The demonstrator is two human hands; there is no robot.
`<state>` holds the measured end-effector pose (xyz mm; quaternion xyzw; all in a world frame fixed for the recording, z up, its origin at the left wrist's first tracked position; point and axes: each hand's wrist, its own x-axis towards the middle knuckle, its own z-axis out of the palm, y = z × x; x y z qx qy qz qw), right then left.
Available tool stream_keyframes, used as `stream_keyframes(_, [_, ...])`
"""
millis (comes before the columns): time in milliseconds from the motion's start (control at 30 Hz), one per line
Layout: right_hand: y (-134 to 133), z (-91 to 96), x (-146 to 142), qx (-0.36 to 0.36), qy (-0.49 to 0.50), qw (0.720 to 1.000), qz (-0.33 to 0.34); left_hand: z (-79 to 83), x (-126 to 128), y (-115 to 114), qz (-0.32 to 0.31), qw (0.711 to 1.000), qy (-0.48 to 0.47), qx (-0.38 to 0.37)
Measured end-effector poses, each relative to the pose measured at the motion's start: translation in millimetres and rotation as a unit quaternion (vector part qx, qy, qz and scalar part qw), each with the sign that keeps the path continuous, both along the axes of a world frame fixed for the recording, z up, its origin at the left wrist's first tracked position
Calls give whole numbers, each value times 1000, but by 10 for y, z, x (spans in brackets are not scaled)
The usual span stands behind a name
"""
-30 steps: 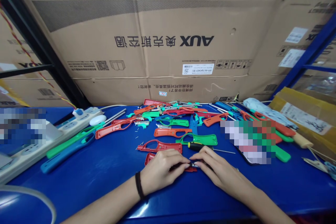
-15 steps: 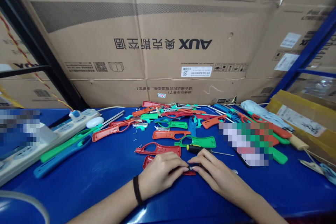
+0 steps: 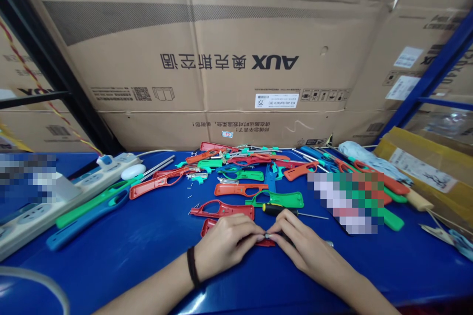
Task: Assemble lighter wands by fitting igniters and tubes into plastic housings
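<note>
My left hand [image 3: 234,240] and my right hand [image 3: 297,236] meet fingertip to fingertip, both closed in a pinch. Between them is a small dark and silvery part [image 3: 266,236], too small to name and mostly covered by the fingers. Beneath the left hand lies a red plastic lighter casing half [image 3: 207,227], partly hidden. Just beyond sits another red casing half [image 3: 226,209] with a trigger loop. A screwdriver [image 3: 274,208] with a yellow and black handle rests behind the right hand's fingers. A green casing half [image 3: 284,200] lies past it.
Several lighter casings and metal rods are piled at the back against a large cardboard box [image 3: 229,24]. On the left stand a power strip [image 3: 55,202] and a blue lighter [image 3: 86,219]. A blurred-out phone-like object [image 3: 343,204] and a yellow-taped carton [image 3: 424,162] are on the right.
The fingertips have shifted very slightly around the small part, and a little more of its silvery side shows. Everything else on the table stays as it was.
</note>
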<state>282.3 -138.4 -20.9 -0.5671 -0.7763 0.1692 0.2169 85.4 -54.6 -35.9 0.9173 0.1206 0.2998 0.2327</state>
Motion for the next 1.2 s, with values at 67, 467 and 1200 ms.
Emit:
stream_keyframes(67, [-7, -9, -8, 0, -1, 1000, 2, 3, -2, -4, 2, 1000, 4, -4])
stream_keyframes(467, [-99, 83, 44, -6, -25, 1000, 15, 0, -15, -3, -3, 1000, 18, -4])
stream_keyframes(1200, [-127, 17, 96, 120, -134, 981, 74, -18, -14, -7, 3, 1000, 23, -13])
